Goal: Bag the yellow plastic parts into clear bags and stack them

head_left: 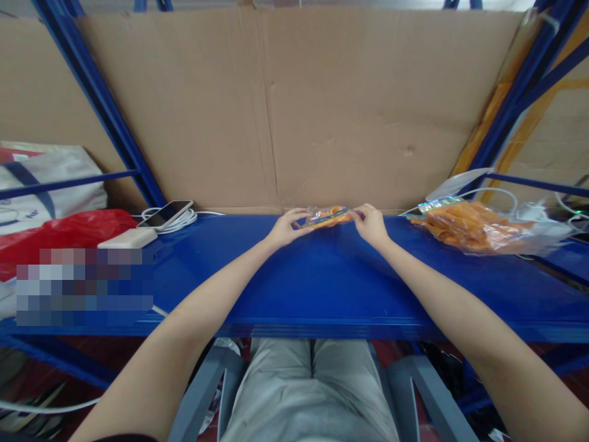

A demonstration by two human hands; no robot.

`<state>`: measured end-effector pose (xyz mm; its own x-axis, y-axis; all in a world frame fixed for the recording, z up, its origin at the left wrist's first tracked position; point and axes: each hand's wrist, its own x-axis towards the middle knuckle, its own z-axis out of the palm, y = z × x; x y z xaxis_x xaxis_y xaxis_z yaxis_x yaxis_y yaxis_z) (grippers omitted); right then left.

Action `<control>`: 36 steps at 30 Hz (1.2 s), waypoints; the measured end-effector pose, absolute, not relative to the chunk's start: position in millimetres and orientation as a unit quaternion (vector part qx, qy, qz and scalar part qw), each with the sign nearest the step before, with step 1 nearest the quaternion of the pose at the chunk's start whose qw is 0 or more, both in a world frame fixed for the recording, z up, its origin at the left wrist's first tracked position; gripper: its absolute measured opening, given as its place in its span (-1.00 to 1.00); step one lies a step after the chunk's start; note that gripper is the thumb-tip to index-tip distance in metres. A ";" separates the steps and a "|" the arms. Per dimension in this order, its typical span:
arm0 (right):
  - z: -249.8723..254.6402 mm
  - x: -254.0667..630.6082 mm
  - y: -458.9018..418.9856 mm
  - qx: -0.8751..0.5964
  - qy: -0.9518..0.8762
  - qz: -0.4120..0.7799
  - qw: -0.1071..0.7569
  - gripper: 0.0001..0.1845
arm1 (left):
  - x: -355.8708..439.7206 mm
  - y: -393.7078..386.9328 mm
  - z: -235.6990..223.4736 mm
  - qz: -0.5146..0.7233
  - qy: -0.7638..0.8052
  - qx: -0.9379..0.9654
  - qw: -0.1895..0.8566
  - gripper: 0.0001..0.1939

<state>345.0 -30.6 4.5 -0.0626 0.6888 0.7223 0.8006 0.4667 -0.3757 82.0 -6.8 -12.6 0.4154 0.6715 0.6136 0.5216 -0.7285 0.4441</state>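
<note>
A small clear plastic packet [327, 217] with something orange inside and a coloured printed strip is stretched between my hands near the back of the blue shelf. My left hand [286, 228] holds its left end between thumb and fingers. At the other end, my right hand [370, 224] pinches the packet's edge with closed fingertips. What exactly the orange contents are is too small to tell. To the right lies a larger clear bag [478, 227] filled with similar orange pieces, apart from my right hand.
Brown cardboard [322, 110] stands upright behind the blue shelf [317, 282]. On the left are a phone [166, 213] on a coiled white cable, a white block [127, 238] and a red plastic bag [87, 228]. Blue posts [103, 110] frame both sides; grey chair armrests are below.
</note>
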 end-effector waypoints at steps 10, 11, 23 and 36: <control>-0.1 345.6 -24.7 -0.513 -0.701 0.084 0.489 -0.79 | 84.4 -7.9 -17.2 0.390 0.421 0.819 -0.005 -0.77; 0.4 345.5 -25.3 -0.513 -0.701 0.080 0.489 -0.79 | 84.9 -9.2 -15.5 0.399 0.430 0.810 0.009 -0.76; 14.2 327.8 -46.6 -0.499 -0.602 0.340 0.523 -0.65 | 87.9 -7.6 -8.1 0.465 0.419 0.666 0.405 -0.69; 18.6 319.9 -55.2 -0.445 -0.504 0.507 0.539 -0.80 | 95.6 -18.6 -8.9 0.456 0.438 0.610 0.478 -0.56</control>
